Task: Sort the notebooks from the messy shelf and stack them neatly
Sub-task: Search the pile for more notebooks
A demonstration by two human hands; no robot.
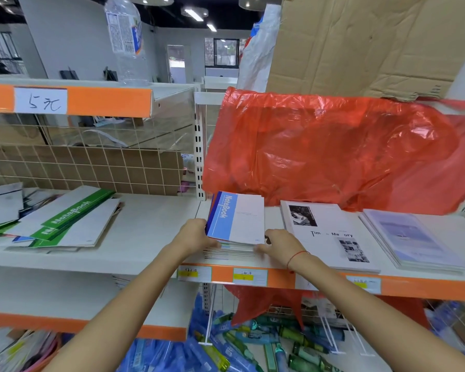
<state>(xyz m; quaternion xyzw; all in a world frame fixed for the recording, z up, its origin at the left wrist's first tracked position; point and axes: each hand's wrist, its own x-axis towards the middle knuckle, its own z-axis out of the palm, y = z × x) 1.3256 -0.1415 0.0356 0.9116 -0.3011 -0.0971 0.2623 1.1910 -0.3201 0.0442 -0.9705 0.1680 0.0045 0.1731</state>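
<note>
A stack of notebooks [239, 218] with a blue-and-white "NoteBook" cover on top lies on the middle of the white shelf [151, 229]. My left hand [193, 236] grips its left edge, and my right hand [279, 245] presses its front right corner, fingers curled against the pile. Loose green-and-white notebooks [73, 221] lie fanned and askew on the left of the shelf. To the right sits a white "Time Memory" notebook pile [325, 234], then a pale lilac notebook pile [414, 237].
A red plastic bag [333, 151] hangs behind the right stacks. Cardboard [360, 41] leans above it. A wire grid [91, 162] backs the left bay. An upright post [200, 146] splits the bays. Pens and packets [239, 345] fill the bin below.
</note>
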